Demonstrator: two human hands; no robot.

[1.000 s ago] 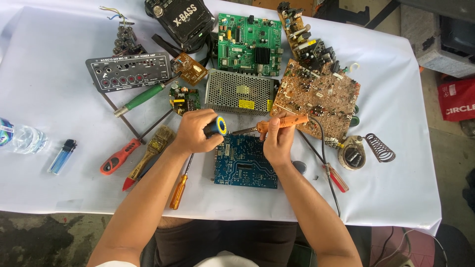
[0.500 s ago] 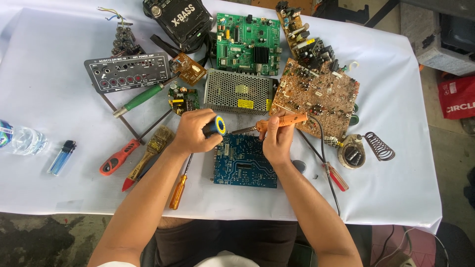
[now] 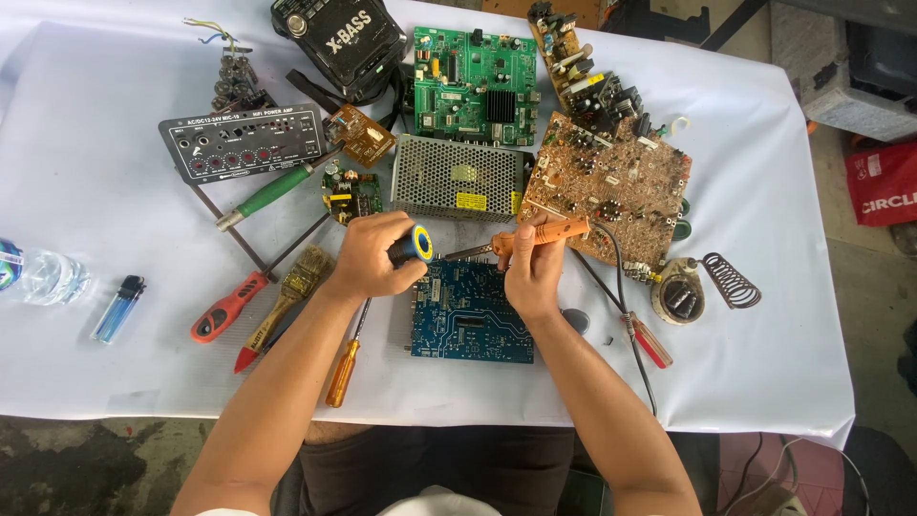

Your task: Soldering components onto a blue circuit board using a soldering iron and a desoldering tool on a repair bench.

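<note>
Both hands are in over the blue printed circuit board point(image 3: 473, 315), which lies flat near the front edge of the white-covered tabletop point(image 3: 105, 373), about midway along it. The left hand point(image 3: 374, 256) has its fingers wrapped tight round a small dark spool with a blue and yellow end point(image 3: 413, 247), held just above the board's far left corner. The right hand point(image 3: 533, 277) is clamped on the orange-handled soldering iron point(image 3: 535, 234), metal tip pointing left toward the spool and nearly meeting it over the board's far edge. The iron's black cord point(image 3: 626, 306) trails off to the right and down toward the front edge. It's crowded all round: directly behind the hands sits a perforated grey metal power-supply box point(image 3: 458, 180), with a green circuit board point(image 3: 475, 84) beyond it and a big brown component-packed circuit board point(image 3: 611, 186) to the right, close behind the iron's handle. Left of the working hand, a wooden-handled paintbrush point(image 3: 291, 291), a red-handled screwdriver point(image 3: 229, 308) and a green-handled screwdriver point(image 3: 272, 194) fan out, and an orange-handled screwdriver point(image 3: 344, 368) lies partly under the left forearm. A coiled wire iron stand point(image 3: 728, 279) rests toward the right edge beside a round tin point(image 3: 676, 298). Far left, a blue lighter point(image 3: 119, 308) and a clear plastic bottle point(image 3: 38, 277) sit well apart from the action. A black radio point(image 3: 339, 40) crowns the far edge.
</note>
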